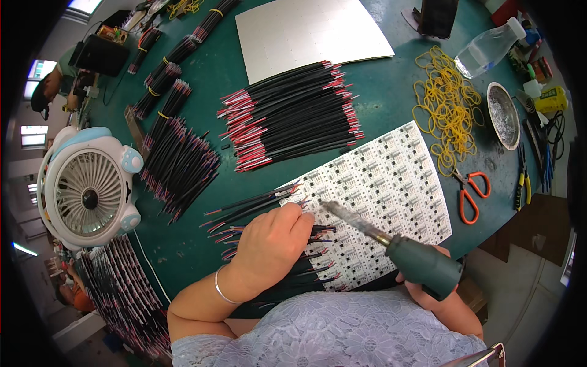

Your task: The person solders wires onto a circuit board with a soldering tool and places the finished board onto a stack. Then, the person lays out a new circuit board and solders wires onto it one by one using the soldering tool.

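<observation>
My left hand [273, 241], a bangle on its wrist, is closed in a pinch over the left part of a white circuit board panel [394, 183]. Its fingertips are on a thin black cable, mostly hidden by the fingers. In my right hand [422, 293] is a soldering iron [422, 266] with a thick dark green handle. The iron's greyish tip points left, just beside my left fingertips over the panel. Several black cables [247, 205] with coloured wire ends lie along the panel's left edge, some passing under my left hand.
Beyond the panel lies a wide row of black cables [293, 116] with red and white ends. A white fan [90, 189] stands at the left, near more cable bundles [177, 162]. Yellow rubber bands [446, 92], orange-handled scissors [471, 196], a metal dish [503, 116] and a bottle [489, 49] are at the right.
</observation>
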Action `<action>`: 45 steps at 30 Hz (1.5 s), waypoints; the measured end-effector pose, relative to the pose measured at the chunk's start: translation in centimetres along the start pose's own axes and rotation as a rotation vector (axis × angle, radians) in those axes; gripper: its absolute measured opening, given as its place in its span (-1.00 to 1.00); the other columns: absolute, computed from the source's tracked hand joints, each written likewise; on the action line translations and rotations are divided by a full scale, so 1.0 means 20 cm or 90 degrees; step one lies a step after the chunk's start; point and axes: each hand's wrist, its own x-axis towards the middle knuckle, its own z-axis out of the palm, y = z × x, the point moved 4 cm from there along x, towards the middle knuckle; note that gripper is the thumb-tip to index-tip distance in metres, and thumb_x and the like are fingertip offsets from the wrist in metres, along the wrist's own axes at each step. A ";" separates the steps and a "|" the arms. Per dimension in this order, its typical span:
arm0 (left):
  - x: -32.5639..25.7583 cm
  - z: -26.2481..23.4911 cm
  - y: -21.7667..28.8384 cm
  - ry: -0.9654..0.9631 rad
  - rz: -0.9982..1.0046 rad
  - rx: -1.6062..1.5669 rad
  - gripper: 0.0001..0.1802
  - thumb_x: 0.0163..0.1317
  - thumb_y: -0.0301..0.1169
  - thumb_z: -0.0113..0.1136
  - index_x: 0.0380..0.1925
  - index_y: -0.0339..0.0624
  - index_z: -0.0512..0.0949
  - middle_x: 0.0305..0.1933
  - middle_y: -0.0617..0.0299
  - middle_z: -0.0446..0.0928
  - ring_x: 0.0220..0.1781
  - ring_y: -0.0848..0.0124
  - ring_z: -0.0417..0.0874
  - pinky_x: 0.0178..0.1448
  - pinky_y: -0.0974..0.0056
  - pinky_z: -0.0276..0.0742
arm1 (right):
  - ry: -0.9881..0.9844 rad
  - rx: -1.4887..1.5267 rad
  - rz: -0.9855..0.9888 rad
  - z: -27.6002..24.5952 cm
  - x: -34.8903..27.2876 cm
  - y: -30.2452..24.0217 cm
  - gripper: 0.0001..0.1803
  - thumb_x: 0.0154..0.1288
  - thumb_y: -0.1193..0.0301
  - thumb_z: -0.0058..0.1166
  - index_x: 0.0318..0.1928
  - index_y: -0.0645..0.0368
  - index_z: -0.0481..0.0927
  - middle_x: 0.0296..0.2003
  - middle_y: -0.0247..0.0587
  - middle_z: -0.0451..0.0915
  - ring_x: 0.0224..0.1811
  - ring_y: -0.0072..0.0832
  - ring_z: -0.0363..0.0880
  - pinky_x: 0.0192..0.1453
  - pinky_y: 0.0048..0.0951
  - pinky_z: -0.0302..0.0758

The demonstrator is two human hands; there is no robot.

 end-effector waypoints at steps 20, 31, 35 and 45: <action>-0.01 0.01 0.02 -0.025 0.095 0.105 -0.74 -0.05 -0.48 0.21 -0.27 -0.17 0.60 -0.28 0.24 0.50 -0.36 0.33 0.57 -0.34 0.28 0.49 | -0.018 -0.071 0.056 0.00 0.00 -0.02 -0.70 0.03 0.47 0.18 -0.15 0.22 0.63 -0.25 -0.13 0.64 -0.22 -0.16 0.61 -0.17 -0.30 0.50; 0.01 -0.04 0.01 -0.001 0.083 0.024 -0.74 -0.07 -0.48 0.25 -0.28 -0.18 0.58 -0.35 0.22 0.50 -0.36 0.26 0.56 -0.33 0.25 0.49 | 0.121 0.226 0.142 0.00 -0.11 0.07 -0.40 0.19 0.12 0.14 0.08 0.34 0.45 -0.19 -0.13 0.62 -0.48 -0.42 0.59 -0.36 -0.40 0.52; -0.05 -0.16 0.06 0.030 -0.010 -0.023 -0.71 -0.13 -0.48 0.33 -0.31 -0.16 0.57 -0.41 0.24 0.51 -0.43 0.23 0.56 -0.32 0.20 0.48 | 0.190 0.309 0.150 -0.04 -0.11 0.06 -0.32 0.22 0.02 0.17 0.08 0.40 0.44 -0.15 -0.07 0.60 -0.51 -0.46 0.58 -0.43 -0.49 0.49; -0.11 -0.01 0.08 0.026 0.000 0.073 -0.80 0.00 -0.45 0.18 -0.30 -0.10 0.55 -0.48 0.28 0.29 -0.51 0.37 0.48 -0.52 0.27 0.38 | 0.036 0.059 0.046 0.01 -0.22 0.14 -0.64 0.17 0.36 0.17 -0.04 0.26 0.50 -0.23 -0.11 0.60 -0.48 -0.38 0.61 -0.34 -0.40 0.54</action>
